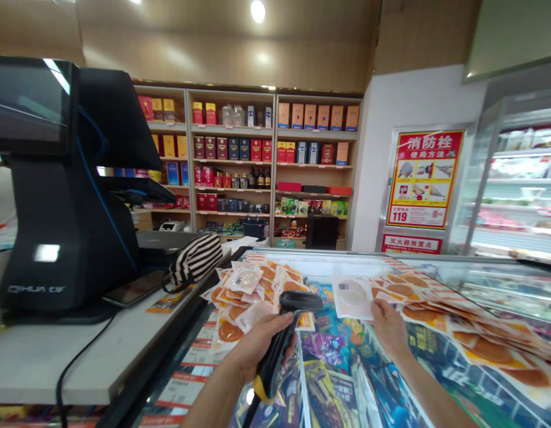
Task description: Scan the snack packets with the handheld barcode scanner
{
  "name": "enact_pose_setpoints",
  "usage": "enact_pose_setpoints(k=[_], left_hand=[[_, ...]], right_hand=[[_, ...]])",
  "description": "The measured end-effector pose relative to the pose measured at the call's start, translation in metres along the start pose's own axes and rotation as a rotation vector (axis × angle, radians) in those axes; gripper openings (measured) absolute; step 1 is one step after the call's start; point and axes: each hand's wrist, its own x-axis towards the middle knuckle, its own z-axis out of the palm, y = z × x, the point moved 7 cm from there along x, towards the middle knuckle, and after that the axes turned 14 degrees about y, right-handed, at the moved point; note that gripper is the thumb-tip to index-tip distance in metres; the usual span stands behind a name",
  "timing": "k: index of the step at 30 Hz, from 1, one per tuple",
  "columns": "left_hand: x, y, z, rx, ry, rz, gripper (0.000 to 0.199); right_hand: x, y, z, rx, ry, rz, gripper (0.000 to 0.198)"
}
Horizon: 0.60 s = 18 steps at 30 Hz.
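Note:
A black and yellow barcode scanner [282, 348] is gripped in my left hand [261, 345], its head pointing away to the right. My right hand [388, 324] pinches the edge of a flat white packet [352, 297] with a round shape in it, held up in front of the scanner. Beyond my left hand lies a loose pile of similar packets [246, 282], some showing orange round pictures. More orange packets [480, 339] are spread in a long row to the right of my right hand. Both piles lie on the glass top of a freezer chest [302, 254].
Left stands a black checkout terminal [65, 226] on a white counter [47, 356], its cable trailing forward. A striped pouch [197, 258] and a phone [135, 288] lie beside it. Bagged goods [328, 386] show through the glass. Shelves of boxes [233, 148] line the back wall.

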Motion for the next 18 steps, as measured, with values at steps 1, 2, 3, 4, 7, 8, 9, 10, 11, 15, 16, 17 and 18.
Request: enact_pose_setpoints(k=[1, 2, 3, 4, 7, 8, 9, 10, 11, 15, 16, 17, 18], left_hand=[[0.0, 0.001, 0.001, 0.003, -0.011, 0.005, 0.028], [0.0, 0.001, 0.001, 0.005, -0.013, 0.004, 0.027], [0.0, 0.002, 0.001, 0.006, -0.008, 0.0, 0.027], [0.0, 0.003, 0.0, 0.006, -0.002, -0.003, 0.027], [-0.001, 0.009, 0.0, 0.018, 0.003, 0.004, 0.028], [-0.002, 0.011, 0.0, 0.022, 0.006, 0.014, 0.028], [-0.003, 0.014, 0.0, 0.029, 0.01, 0.02, 0.028], [-0.004, 0.016, 0.0, 0.034, 0.015, 0.022, 0.028], [-0.005, 0.017, 0.0, 0.037, 0.021, 0.02, 0.028], [-0.01, 0.021, 0.003, 0.049, -0.006, 0.003, 0.027], [-0.01, 0.022, 0.004, 0.048, -0.012, 0.004, 0.027], [-0.01, 0.022, 0.004, 0.049, -0.015, 0.005, 0.027], [-0.01, 0.023, 0.004, 0.051, -0.013, 0.004, 0.027]], right_hand=[[0.001, 0.001, 0.0, -0.017, 0.006, -0.002, 0.033], [0.002, 0.003, 0.0, -0.029, 0.014, -0.004, 0.034], [0.004, 0.004, -0.001, -0.04, 0.023, -0.005, 0.035], [0.005, 0.006, -0.002, -0.051, 0.032, -0.005, 0.036], [0.008, 0.011, -0.006, -0.099, 0.066, 0.005, 0.037], [0.009, 0.013, -0.008, -0.111, 0.079, 0.006, 0.037], [0.01, 0.015, -0.01, -0.12, 0.095, 0.002, 0.038], [0.011, 0.016, -0.012, -0.125, 0.11, -0.006, 0.038], [0.012, 0.017, -0.014, -0.131, 0.125, -0.015, 0.038], [0.015, 0.027, -0.018, -0.164, 0.161, -0.021, 0.041], [0.016, 0.029, -0.018, -0.165, 0.164, -0.017, 0.041], [0.016, 0.031, -0.018, -0.162, 0.166, -0.014, 0.041], [0.016, 0.032, -0.017, -0.158, 0.168, -0.014, 0.041]])
